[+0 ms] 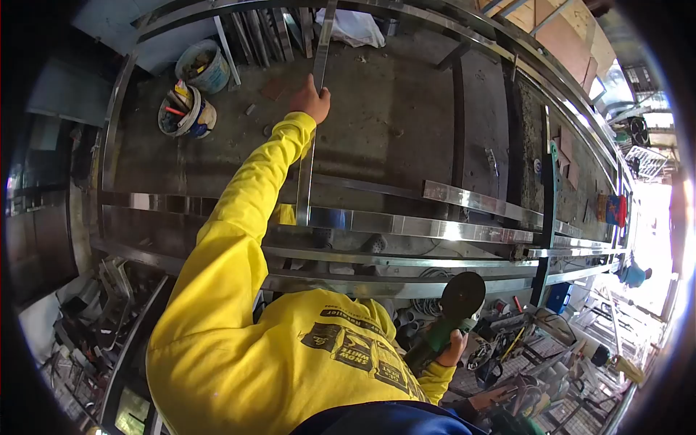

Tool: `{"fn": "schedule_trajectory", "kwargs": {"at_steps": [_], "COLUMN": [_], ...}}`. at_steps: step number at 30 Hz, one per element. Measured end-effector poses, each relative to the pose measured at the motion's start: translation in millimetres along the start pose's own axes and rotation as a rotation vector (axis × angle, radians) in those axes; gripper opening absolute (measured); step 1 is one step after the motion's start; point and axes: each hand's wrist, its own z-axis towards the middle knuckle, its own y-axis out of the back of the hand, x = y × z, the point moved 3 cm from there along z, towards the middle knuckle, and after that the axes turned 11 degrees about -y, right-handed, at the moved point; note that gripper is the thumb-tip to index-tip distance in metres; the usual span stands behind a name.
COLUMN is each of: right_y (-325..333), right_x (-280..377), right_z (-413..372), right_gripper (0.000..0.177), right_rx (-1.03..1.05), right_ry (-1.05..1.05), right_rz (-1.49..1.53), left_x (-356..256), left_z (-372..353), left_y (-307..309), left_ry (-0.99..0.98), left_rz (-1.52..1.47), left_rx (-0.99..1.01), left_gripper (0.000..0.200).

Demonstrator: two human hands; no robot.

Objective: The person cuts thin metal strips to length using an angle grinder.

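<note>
Left hand (312,101) is clenched around a narrow silver metal bar (307,174); my right hand (454,348) grips a green angle grinder (438,335) with a dark round disc (462,293). The bar spans a long, silver metal frame (406,221), its near end at the frame's near rail. Status: bar positioned crosswise; disc well apart from it, with no sparks visible. Whether either end is fixed, and what work remains on the joints, I cannot tell. Left of the bar stand a pale, round plastic bucket (211,75) and a white bucket of tools (174,125). Well to its right, near the frame's end, is a red-and-blue container (613,210).
</note>
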Motion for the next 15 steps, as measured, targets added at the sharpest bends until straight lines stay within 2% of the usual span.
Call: {"fn": "schedule_trajectory", "kwargs": {"at_steps": [4,7,10,12,14,15], "right_y": [-22,-13,-7,-16,-19,-16], "right_x": [12,6,0,5,5,5], "right_z": [6,5,3,-2,-10,-12], "right_gripper": [0.059,0.059,0.063,0.064,0.066,0.066], "right_rx": [0.077,0.002,0.007,0.013,-0.02,-0.049], "right_ry": [-0.024,-0.004,0.002,-0.065,-0.102,-0.095], "right_rz": [-0.041,-0.119,-0.14,-0.11,-0.126,-0.154], "left_x": [19,28,28,25,73,58], "left_z": [13,26,36,39,62,57], "left_y": [7,3,2,2,-40,-25], "left_ry": [0.049,0.038,0.091,0.076,0.029,0.061], "left_rz": [0.0,0.033,-0.056,-0.052,0.068,0.042], "left_rx": [0.025,0.039,0.09,0.03,-0.044,0.049], "left_gripper": [0.072,0.073,0.074,0.073,0.072,0.072]}}
